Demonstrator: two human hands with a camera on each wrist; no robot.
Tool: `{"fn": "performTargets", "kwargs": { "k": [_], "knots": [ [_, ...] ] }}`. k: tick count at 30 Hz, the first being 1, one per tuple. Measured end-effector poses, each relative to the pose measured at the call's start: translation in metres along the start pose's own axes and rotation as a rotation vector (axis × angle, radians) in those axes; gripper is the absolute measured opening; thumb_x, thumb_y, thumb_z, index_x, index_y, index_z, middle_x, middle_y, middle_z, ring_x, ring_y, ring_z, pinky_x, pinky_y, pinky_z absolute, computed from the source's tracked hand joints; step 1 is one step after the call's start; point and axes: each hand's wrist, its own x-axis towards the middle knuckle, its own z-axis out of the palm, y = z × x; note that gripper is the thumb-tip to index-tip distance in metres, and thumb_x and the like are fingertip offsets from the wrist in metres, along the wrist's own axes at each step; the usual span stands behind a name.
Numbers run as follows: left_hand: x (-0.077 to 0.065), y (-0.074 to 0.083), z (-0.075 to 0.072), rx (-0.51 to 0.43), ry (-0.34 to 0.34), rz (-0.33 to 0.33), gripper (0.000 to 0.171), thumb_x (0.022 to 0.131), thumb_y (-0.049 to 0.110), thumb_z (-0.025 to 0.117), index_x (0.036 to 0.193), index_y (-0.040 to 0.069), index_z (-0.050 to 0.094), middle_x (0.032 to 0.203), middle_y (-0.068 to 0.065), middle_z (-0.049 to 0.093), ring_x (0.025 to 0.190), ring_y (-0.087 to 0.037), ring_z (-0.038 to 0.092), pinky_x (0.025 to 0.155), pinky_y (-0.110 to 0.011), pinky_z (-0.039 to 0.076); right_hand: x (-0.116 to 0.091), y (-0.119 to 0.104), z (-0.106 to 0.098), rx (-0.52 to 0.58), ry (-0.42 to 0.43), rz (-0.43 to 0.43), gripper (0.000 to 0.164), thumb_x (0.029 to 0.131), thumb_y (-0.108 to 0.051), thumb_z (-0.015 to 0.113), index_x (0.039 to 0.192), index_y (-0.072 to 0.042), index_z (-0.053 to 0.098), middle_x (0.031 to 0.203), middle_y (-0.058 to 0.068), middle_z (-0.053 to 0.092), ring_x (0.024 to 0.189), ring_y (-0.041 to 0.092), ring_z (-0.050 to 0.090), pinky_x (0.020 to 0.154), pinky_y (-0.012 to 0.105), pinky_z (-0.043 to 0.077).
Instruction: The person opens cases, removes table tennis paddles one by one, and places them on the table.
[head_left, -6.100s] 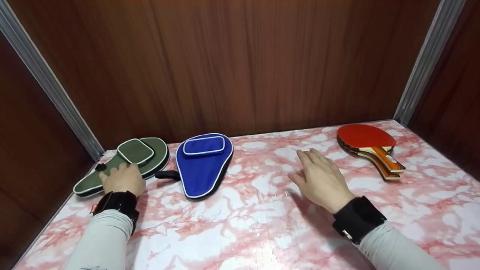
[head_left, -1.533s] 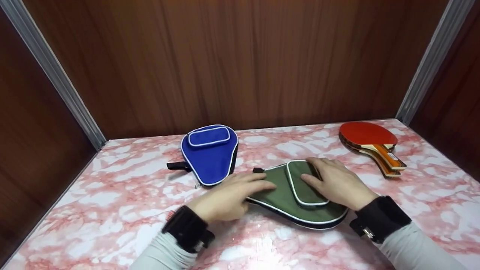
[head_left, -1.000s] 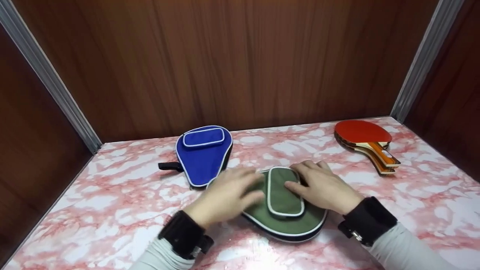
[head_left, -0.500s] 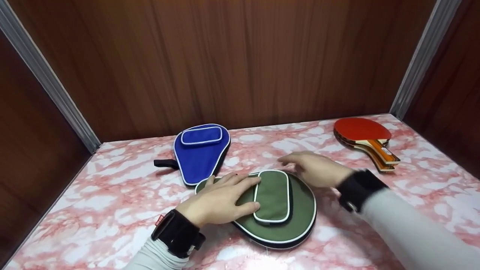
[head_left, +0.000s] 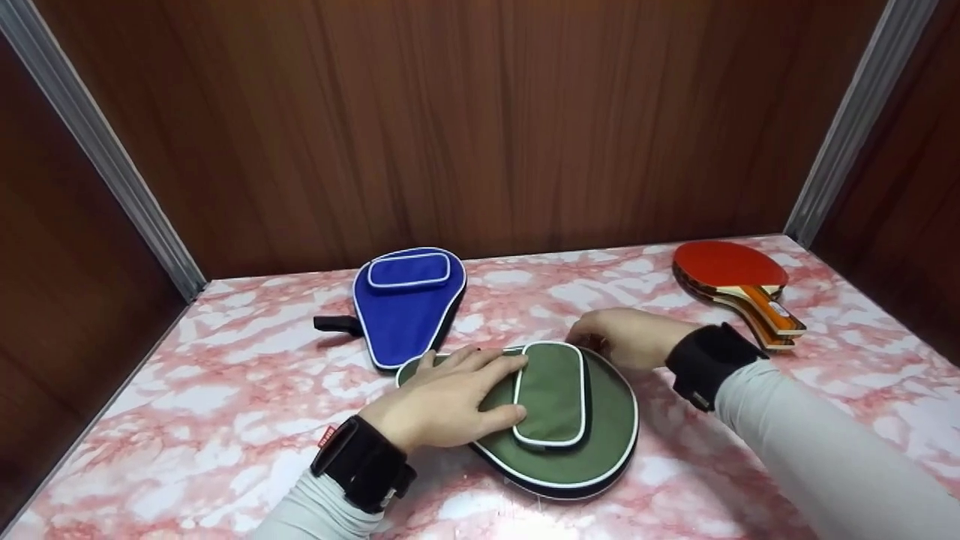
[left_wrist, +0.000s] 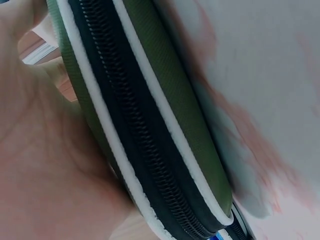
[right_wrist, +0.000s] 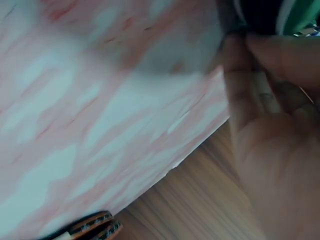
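Observation:
A green table tennis bat case (head_left: 611,420) with white piping lies flat at the front middle, its pocket facing up. My left hand (head_left: 450,397) rests on its narrow part with fingers spread, the thumb touching the pocket (head_left: 550,394). In the left wrist view, the black zipper (left_wrist: 132,117) runs along the case's side, next to the palm. At the far rim of the case is my right hand (head_left: 634,337), fingers bent. The right wrist view has its thumb and finger (right_wrist: 240,85) pinching a small dark piece at the zipper edge, probably the pull; it is mostly hidden.
Behind the green case lies a blue bat case (head_left: 405,322) with a black strap (head_left: 337,324) sticking out left. Two stacked table tennis bats (head_left: 727,268), the top one red, lie at the back right. Wood-grain panels (head_left: 480,127) enclose the marbled table (head_left: 225,420).
The green case has come from the far left to the front middle and been turned. My left hand settled on it; my right hand moved from its pocket to the far rim.

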Motion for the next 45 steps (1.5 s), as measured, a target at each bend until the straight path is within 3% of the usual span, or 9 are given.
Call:
{"fn": "performTargets", "kwargs": {
  "k": [3,6,10,17,24,29,34,38,45],
  "knots": [
    [-0.001,-0.002,-0.001,-0.016,-0.021,0.015,0.075,0.105,0.069,0.054,0.171,0.036,0.041,0.176,-0.009,0.038,0.164,-0.037,0.031,0.123,-0.081,0.015,-0.004,0.006,0.007,-0.102,0.079,-0.028,0.027,0.086,0.014,0.07,0.095,-0.011,0.076,0.086,-0.003,0.066,0.081,0.015,0.062,0.076,0.04,0.055],
    [-0.004,-0.006,-0.002,-0.042,-0.051,0.044,0.081,0.099,0.072,0.064,0.17,0.043,0.04,0.178,-0.01,0.034,0.164,-0.039,0.028,0.122,-0.081,0.013,-0.008,0.008,0.013,-0.19,0.124,-0.006,0.026,0.088,0.01,0.072,0.086,-0.016,0.068,0.082,-0.005,0.059,0.077,0.015,0.056,0.072,0.038,0.05],
    [-0.007,-0.008,-0.003,-0.061,-0.072,0.079,0.088,0.089,0.073,0.078,0.167,0.049,0.043,0.179,-0.01,0.032,0.164,-0.042,0.027,0.122,-0.081,0.014,-0.015,0.002,0.018,-0.279,0.145,0.029,0.022,0.095,0.004,0.071,0.09,-0.017,0.067,0.086,-0.002,0.06,0.082,0.022,0.062,0.077,0.044,0.055],
    [-0.005,-0.006,-0.005,-0.047,-0.068,0.078,0.088,0.088,0.074,0.079,0.166,0.049,0.046,0.179,-0.01,0.031,0.164,-0.043,0.027,0.123,-0.081,0.013,-0.035,-0.002,0.025,-0.444,0.198,0.031,0.016,0.095,0.001,0.07,0.102,-0.013,0.069,0.094,0.005,0.071,0.094,0.033,0.071,0.088,0.055,0.059],
    [-0.007,-0.006,-0.004,-0.067,-0.074,0.068,0.088,0.088,0.075,0.079,0.165,0.05,0.046,0.179,-0.01,0.031,0.165,-0.04,0.025,0.123,-0.08,0.013,-0.044,-0.003,0.03,-0.472,0.236,0.021,0.02,0.093,0.0,0.071,0.09,-0.017,0.061,0.083,0.001,0.062,0.088,0.032,0.071,0.085,0.053,0.06],
    [-0.007,-0.004,-0.006,-0.071,-0.084,0.072,0.088,0.087,0.075,0.079,0.165,0.05,0.047,0.179,-0.011,0.031,0.165,-0.04,0.026,0.123,-0.08,0.014,-0.052,-0.008,0.029,-0.502,0.225,0.037,0.019,0.095,-0.001,0.071,0.088,-0.017,0.062,0.082,0.001,0.063,0.087,0.031,0.071,0.092,0.053,0.06],
    [-0.005,-0.001,-0.009,-0.058,-0.08,0.087,0.088,0.086,0.073,0.081,0.164,0.048,0.049,0.177,-0.012,0.034,0.164,-0.037,0.029,0.123,-0.079,0.016,-0.064,-0.011,0.029,-0.497,0.22,0.037,0.023,0.094,-0.001,0.072,0.087,-0.019,0.06,0.078,-0.002,0.059,0.084,0.029,0.069,0.085,0.052,0.06],
    [-0.004,0.0,-0.01,-0.063,-0.083,0.084,0.088,0.086,0.073,0.082,0.164,0.048,0.05,0.178,-0.012,0.034,0.164,-0.037,0.028,0.123,-0.079,0.017,-0.074,-0.012,0.03,-0.48,0.214,0.038,0.025,0.093,-0.001,0.074,0.086,-0.02,0.06,0.077,-0.004,0.057,0.085,0.028,0.069,0.093,0.054,0.059],
    [-0.007,0.0,-0.007,-0.066,-0.075,0.066,0.087,0.087,0.074,0.08,0.164,0.048,0.049,0.178,-0.012,0.034,0.164,-0.037,0.029,0.122,-0.079,0.017,-0.086,-0.014,0.033,-0.437,0.215,0.025,0.024,0.096,-0.006,0.077,0.088,-0.023,0.062,0.079,-0.011,0.055,0.081,0.021,0.065,0.078,0.048,0.056]
  ]
}}
